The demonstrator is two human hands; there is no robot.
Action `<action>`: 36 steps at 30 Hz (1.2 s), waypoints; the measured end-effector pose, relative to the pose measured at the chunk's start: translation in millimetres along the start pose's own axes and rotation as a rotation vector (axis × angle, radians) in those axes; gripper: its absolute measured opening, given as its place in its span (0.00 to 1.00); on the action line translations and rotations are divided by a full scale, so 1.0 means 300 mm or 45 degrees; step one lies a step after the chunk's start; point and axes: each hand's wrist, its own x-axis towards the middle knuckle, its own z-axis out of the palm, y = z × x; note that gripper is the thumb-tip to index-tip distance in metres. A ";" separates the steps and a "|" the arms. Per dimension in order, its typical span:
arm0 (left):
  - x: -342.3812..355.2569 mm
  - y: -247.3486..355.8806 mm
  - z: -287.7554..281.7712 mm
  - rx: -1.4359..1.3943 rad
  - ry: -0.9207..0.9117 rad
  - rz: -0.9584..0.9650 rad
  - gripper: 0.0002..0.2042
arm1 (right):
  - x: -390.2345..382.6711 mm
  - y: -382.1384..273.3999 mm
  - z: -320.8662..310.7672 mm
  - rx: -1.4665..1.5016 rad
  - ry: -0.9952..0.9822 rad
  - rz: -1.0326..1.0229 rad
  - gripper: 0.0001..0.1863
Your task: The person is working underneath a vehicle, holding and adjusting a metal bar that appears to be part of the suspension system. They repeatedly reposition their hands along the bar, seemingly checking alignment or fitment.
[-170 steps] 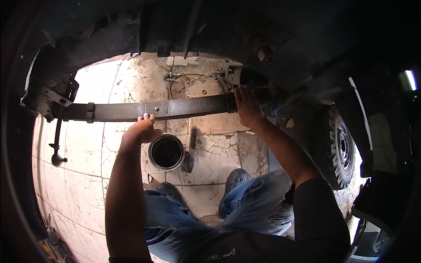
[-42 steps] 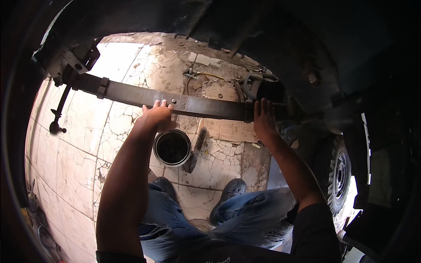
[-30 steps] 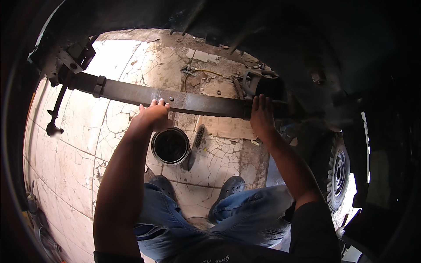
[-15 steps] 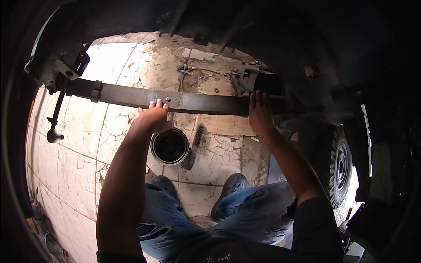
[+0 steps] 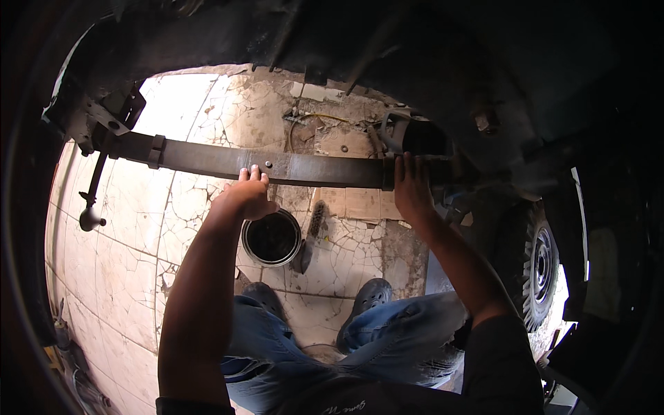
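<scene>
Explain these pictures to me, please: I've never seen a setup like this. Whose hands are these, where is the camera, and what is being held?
There is no machine here, just one person's bare hands. Every picture comes from a wide camera worn on the head, looking down, so straight edges bend near the rim.

The left hand has its fingers on a long metal bar, near a small bolt. The right hand lies over the bar farther right. How firm either grip is, I can't tell.

Below, on the cracked tile floor, are a round can, a dark brush beside it, and flat cardboard. At the right is a wheel.
</scene>
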 end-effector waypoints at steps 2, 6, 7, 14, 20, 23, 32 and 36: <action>0.002 0.002 -0.005 0.000 0.011 0.013 0.42 | 0.037 0.013 0.037 0.033 0.029 0.050 0.35; 0.001 -0.015 0.003 -0.017 -0.003 0.033 0.43 | 0.032 0.012 0.025 -0.072 -0.035 0.016 0.33; 0.002 -0.021 0.006 -0.010 0.008 0.045 0.43 | 0.018 0.009 0.017 -0.065 -0.048 0.009 0.33; 0.012 -0.034 0.023 -0.044 0.008 0.045 0.43 | -0.030 -0.005 0.016 -0.044 -0.008 -0.035 0.32; 0.015 -0.019 0.007 -0.052 0.006 0.051 0.42 | 0.010 0.033 0.057 -0.024 0.096 -0.014 0.31; 0.009 -0.034 0.017 -0.042 0.015 0.070 0.42 | -0.020 0.022 0.030 0.028 0.048 -0.043 0.31; 0.007 -0.029 0.005 -0.044 -0.013 0.040 0.39 | 0.031 0.025 0.028 0.018 0.038 0.000 0.32; 0.018 -0.033 0.007 -0.061 -0.024 0.071 0.38 | 0.030 0.056 0.055 -0.026 0.034 -0.055 0.32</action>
